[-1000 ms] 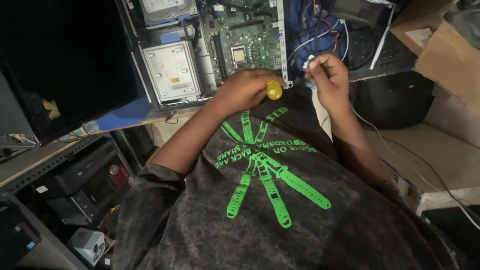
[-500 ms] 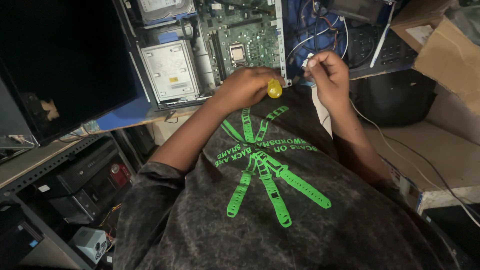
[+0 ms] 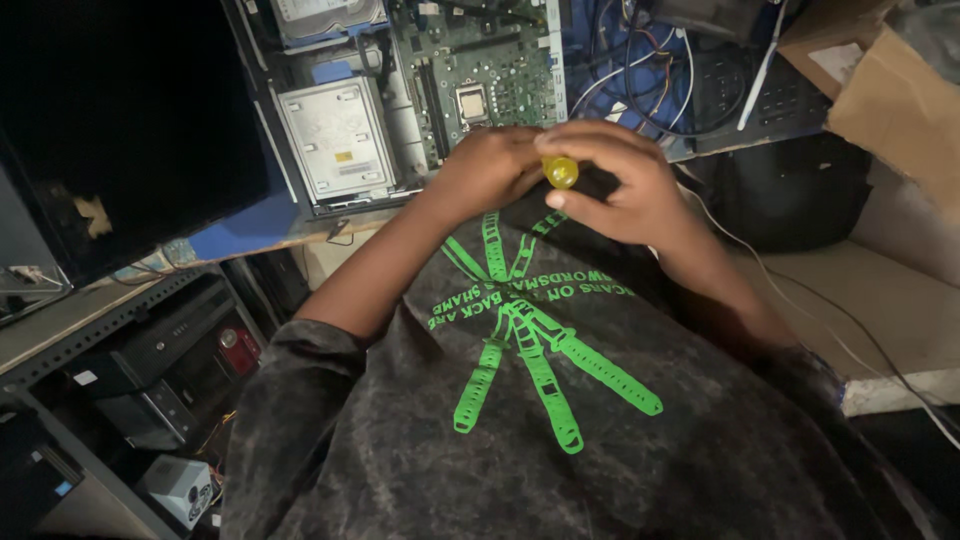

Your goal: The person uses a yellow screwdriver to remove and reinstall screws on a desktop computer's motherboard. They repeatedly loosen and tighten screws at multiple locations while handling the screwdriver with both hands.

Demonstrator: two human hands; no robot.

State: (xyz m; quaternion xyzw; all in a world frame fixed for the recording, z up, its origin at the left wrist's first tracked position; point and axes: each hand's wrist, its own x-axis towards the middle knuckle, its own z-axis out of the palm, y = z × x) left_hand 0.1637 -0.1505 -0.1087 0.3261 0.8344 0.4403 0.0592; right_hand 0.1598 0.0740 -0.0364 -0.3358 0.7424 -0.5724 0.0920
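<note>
Just above the middle of the frame the two hands meet over the chest of the dark shirt (image 3: 560, 430), and between them sits a screwdriver handle (image 3: 560, 172), yellow and rounded, seen end-on. Only its butt end shows; the shaft and tip are hidden behind the fingers, so the tool's long axis appears to run roughly along the line of sight, away from the camera and down toward the open computer case (image 3: 420, 110) in the upper middle of the frame.

The left hand (image 3: 490, 168) comes in from the left of the frame and its grip is clenched about the handle's left side. The right hand (image 3: 620, 185) comes in from the right, fingers curled over and under the yellow end, touching it; whether it truly bears the tool or merely steadies it cannot be told. Both hands are equally near to the handle, which lies at the very point where they touch.

Beyond the hands, the case lies open on the worktop (image 3: 240, 235), showing a green motherboard (image 3: 480, 70) and a grey drive box (image 3: 335, 140) to its left. Loose cables (image 3: 640, 80) trail at upper right, near a cardboard box (image 3: 880, 90). A dark monitor (image 3: 110, 120) fills the upper left.
</note>
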